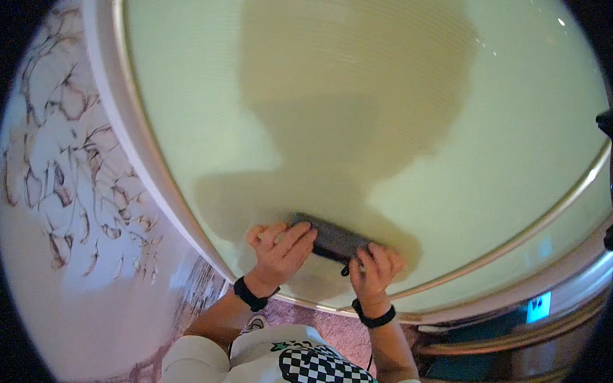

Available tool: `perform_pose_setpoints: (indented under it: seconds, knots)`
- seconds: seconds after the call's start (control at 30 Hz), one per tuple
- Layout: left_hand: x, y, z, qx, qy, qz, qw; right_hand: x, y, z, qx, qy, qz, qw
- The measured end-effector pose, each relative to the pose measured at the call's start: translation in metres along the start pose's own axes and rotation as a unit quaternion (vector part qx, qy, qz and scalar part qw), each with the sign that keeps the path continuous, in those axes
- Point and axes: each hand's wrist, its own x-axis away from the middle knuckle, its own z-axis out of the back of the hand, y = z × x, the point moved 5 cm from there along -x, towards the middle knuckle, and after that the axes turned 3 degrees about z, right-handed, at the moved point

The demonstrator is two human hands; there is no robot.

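Note:
A dark grey oblong case with rounded ends lies slantwise between my hands, low over or on a pale green glossy surface; I cannot tell whether it touches that surface. At its left end, the fingers of my left hand bend over the top. My right hand grips the other end, its fingertips on the upper side. A small dark loop or tab hangs from the case's near edge beside my right thumb. What is inside the case is hidden.
A gold-coloured trim borders the green surface. On the left stands a pale wall with a brown floral pattern. Several curved shelves or ledges and a small lit screen are at lower right. Pinkish carpet shows below.

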Motion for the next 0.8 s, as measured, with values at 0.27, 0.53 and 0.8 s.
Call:
perform_pose_setpoints:
  seconds: [0.27,0.53,0.8]
  knots:
    - [0.066,-0.029,0.002,-0.06,-0.108,0.005,0.992,0.04,-0.022,-0.04,-0.024,-0.094,0.105,0.99]
    - [-0.025,-0.06,0.043,-0.069,0.021,0.077,0.994,-0.069,-0.05,-0.036,-0.03,0.016,0.089,0.996]
    - [0.091,-0.087,0.015,-0.062,-0.103,0.126,0.985,0.035,-0.072,-0.095,-0.037,-0.17,0.215,0.961]
